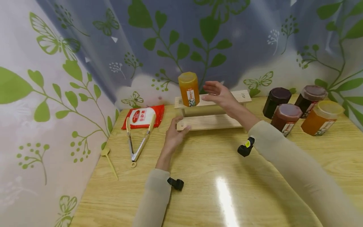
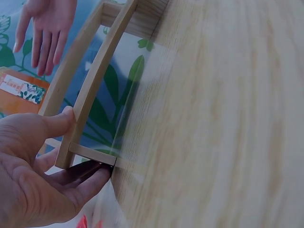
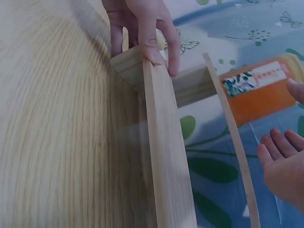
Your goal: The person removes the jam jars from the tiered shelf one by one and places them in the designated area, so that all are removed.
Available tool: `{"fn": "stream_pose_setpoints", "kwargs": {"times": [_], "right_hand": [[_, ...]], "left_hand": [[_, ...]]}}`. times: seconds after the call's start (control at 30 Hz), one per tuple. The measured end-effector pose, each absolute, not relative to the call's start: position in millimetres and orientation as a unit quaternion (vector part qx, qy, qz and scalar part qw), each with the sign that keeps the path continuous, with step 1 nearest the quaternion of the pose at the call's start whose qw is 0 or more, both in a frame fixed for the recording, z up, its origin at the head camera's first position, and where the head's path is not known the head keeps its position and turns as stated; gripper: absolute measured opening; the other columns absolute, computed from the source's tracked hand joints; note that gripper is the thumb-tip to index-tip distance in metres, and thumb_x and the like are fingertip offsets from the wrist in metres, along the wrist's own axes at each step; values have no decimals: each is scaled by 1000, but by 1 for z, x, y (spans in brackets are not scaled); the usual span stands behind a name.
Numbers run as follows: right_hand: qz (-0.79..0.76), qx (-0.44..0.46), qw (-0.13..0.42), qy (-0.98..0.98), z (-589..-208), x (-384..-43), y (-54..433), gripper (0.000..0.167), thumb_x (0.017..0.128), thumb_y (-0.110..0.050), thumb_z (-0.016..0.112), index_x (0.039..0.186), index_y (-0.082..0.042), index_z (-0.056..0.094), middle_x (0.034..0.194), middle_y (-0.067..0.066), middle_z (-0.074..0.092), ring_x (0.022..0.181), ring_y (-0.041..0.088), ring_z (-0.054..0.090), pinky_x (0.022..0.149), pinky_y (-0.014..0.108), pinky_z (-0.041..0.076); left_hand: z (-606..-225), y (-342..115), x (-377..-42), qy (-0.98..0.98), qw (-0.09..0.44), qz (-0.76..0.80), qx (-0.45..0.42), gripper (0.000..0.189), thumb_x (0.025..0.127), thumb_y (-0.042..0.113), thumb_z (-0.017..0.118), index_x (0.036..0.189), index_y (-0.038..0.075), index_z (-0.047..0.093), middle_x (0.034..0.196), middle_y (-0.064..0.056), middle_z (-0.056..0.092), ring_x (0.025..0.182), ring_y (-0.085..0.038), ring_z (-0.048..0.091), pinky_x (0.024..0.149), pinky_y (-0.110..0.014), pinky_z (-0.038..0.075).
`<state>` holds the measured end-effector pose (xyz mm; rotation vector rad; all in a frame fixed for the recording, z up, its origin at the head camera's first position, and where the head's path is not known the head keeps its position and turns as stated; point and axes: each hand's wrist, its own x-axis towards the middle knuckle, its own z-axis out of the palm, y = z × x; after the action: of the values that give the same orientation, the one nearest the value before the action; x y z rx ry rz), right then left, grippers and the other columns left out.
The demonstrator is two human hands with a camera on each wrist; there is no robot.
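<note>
A two-step wooden rack (image 1: 212,122) stands at the back of the table. My left hand (image 1: 173,134) grips the left end of its lower step, thumb on the front edge and fingers around the side; the left wrist view shows this hand (image 2: 57,175) close up. On the left end of the upper step stands an orange jar (image 1: 189,90) with a yellow lid and a white label. Just right of that jar my right hand (image 1: 222,97) hovers above the upper step, fingers extended and holding nothing. A gap shows between this hand (image 3: 285,164) and the jar (image 3: 259,90) in the right wrist view.
Several jars stand at the right: a dark one (image 1: 275,102), another dark one (image 1: 312,96), a reddish one (image 1: 286,118) and an orange one (image 1: 323,118). At the left lie a red-and-white packet (image 1: 143,117), tongs (image 1: 139,151) over its edge, and a yellow spoon (image 1: 109,162). A patterned curtain (image 1: 175,41) hangs behind.
</note>
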<state>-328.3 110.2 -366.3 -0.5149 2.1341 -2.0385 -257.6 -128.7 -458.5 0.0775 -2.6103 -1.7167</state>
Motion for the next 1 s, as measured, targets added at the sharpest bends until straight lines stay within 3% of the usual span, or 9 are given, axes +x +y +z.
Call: {"fn": "stream_pose_setpoints", "kwargs": {"times": [0.27,0.63,1.0], "right_hand": [[-658,-163,70,732,-366,-335,78,78,94,-18,79,159,-11,36,158,10,44,144,29,43,119,49,35],[-665,-115,16,737,-369,-340,45,74,89,-15,84,149,-6,41,140,15,54,126,31,56,106,48,47],[-647,-92,6,757,-371,-340,34,77,87,-17,86,149,-10,42,139,13,56,126,32,56,107,51,47]], "left_hand": [[-459,-128,-256,-836,11,-548,20,58,98,32,75,149,24,49,163,-9,42,154,-34,30,120,-54,32],[-457,-129,-257,-835,5,-550,22,59,98,32,75,150,24,49,164,-12,40,153,-36,30,118,-58,34],[-459,-128,-258,-836,5,-548,24,59,98,32,75,150,24,49,163,-7,42,154,-35,30,120,-57,32]]}}
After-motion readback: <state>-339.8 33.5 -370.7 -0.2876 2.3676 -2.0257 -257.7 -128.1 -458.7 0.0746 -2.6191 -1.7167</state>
